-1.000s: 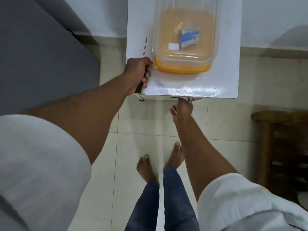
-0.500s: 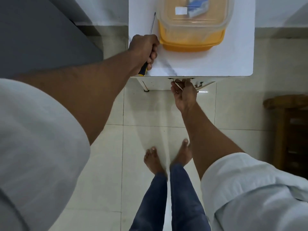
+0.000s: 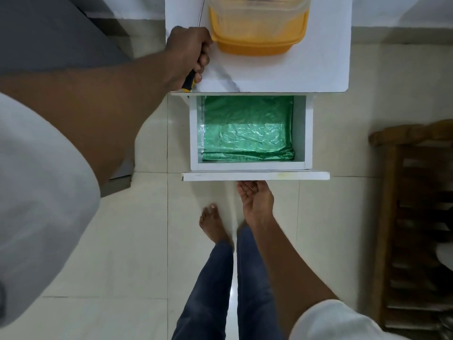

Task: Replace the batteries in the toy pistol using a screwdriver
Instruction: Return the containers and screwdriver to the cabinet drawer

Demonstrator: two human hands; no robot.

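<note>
Legs: the person stood on pale floor tiles (image 3: 137,241) in blue jeans (image 3: 208,290), with one bare foot (image 3: 212,223) showing between the arms
Right hand: the right hand (image 3: 255,201) was palm up just below the drawer front (image 3: 255,176), its fingers curled up under that panel's lower edge; what they gripped there was hidden, so I could not tell whether they held a handle
Drawer: the white drawer (image 3: 300,133) stood pulled out from under the table top, and a crumpled green plastic sheet (image 3: 247,138) lined its floor
Left hand: the left hand (image 3: 188,49) rested at the near left corner of the white table top (image 3: 326,57), fingers clenched round a screwdriver
Screwdriver: the screwdriver (image 3: 189,82) showed its black and yellow handle below the fist, and its thin metal shaft came out beyond the knuckles, pointing away from the person along the table's left edge
Container: a yellow plastic box (image 3: 257,42) with a clear lid sat on the table top just right of the left hand, nearly touching the knuckles; its contents were too blurred to make out
Toy pistol: not to be seen anywhere in the view
Right side: a brown wooden rack (image 3: 416,217) stood on the floor well apart from the drawer
Left side: a dark grey surface (image 3: 49,33) filled the far left corner
</note>
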